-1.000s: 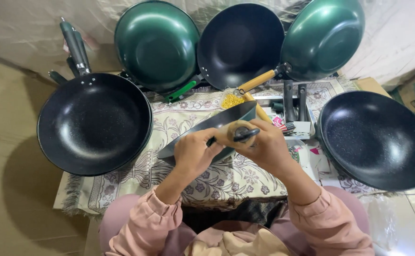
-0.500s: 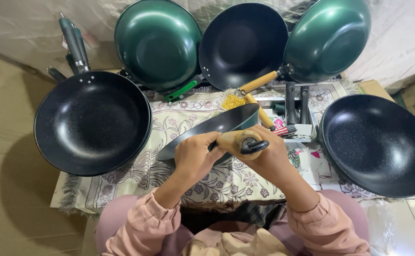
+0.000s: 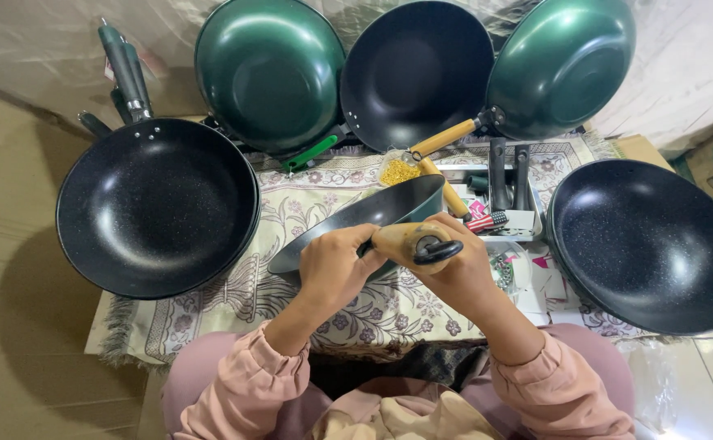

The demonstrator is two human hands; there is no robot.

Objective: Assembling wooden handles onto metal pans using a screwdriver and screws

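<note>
Two hands hold one dark pan tilted on edge above the middle of the bench, its wooden handle pointing toward the person. Right hand grip is closed around the handle; left hand grip is closed near the handle base. Black woks lie left and right; two green woks and a black one lean behind.

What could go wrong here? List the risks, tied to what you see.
1. The dark tilted pan is held up only at its wooden handle by the left hand and right hand; it might twist or drop.
2. Its far rim sits near the small pile of yellow bits and might scatter them.
</note>
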